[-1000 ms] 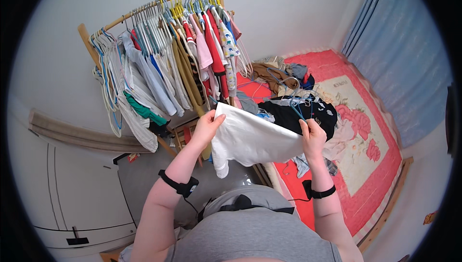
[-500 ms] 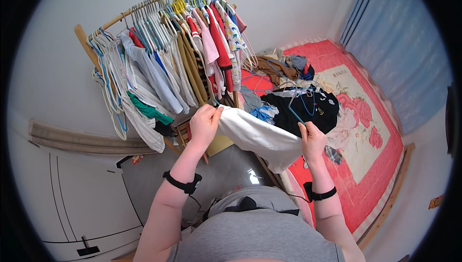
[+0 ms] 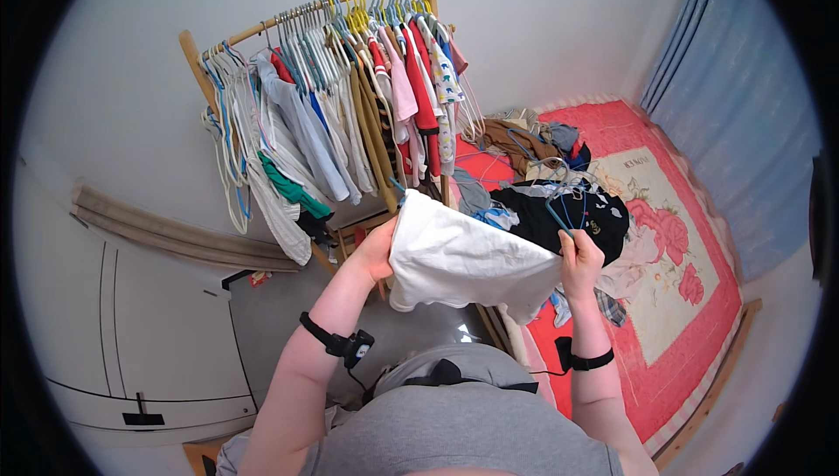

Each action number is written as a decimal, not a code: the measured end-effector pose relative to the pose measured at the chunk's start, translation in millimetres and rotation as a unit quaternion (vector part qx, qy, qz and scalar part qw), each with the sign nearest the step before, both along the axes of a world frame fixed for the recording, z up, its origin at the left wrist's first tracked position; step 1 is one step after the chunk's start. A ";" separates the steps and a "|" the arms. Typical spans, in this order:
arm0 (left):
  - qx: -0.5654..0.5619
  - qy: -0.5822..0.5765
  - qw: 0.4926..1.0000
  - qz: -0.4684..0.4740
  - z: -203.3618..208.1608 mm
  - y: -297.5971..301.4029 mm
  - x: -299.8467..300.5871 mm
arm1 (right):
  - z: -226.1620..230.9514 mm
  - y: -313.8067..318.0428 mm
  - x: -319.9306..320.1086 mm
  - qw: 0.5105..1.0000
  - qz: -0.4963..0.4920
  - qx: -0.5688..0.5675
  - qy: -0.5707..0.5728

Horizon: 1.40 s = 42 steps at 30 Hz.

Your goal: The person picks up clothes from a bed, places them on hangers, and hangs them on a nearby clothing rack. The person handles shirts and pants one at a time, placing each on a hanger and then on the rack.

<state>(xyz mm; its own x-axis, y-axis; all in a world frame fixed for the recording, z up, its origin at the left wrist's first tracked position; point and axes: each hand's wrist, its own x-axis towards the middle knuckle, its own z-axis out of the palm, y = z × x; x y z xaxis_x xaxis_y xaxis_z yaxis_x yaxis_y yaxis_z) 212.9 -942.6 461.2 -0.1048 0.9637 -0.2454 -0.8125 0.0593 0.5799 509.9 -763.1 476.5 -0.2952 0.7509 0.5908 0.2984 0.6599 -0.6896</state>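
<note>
A white garment (image 3: 472, 257) is stretched between my two hands in front of my body, its lower edge hanging loose. My left hand (image 3: 376, 250) holds its left edge, the fingers partly hidden behind the cloth. My right hand (image 3: 582, 264) is closed around a blue-grey clothes hanger (image 3: 559, 219) at the garment's right corner. The hanger's hook points up and away from me. A short blue-grey tip sticks out above the garment's upper left corner; the cloth hides whatever lies between.
A wooden clothes rack (image 3: 199, 72) full of hung clothes stands ahead to the left. On the right, a bed with a red floral cover (image 3: 699, 336) carries a pile of clothes and hangers (image 3: 524, 148). A blue curtain (image 3: 743, 83) hangs beyond; white cabinet doors (image 3: 157, 327) stand at left.
My left hand has slid from the garment's upper corner down its left edge, and the white cloth is spread wider. My right hand keeps hold of the hanger. The whole view has shifted slightly.
</note>
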 end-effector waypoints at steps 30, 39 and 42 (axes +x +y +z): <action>0.024 0.569 0.760 0.314 113.3 -13.8 50.8 | -13.0 -1.9 40.8 0.945 0.208 -0.225 0.110; -0.057 0.577 0.731 0.359 93.2 -21.7 15.1 | 23.8 -1.3 49.1 0.842 0.387 -0.372 0.051; -0.126 0.607 0.694 0.366 83.0 -30.2 12.7 | 26.2 -0.7 47.4 0.796 0.440 -0.414 0.049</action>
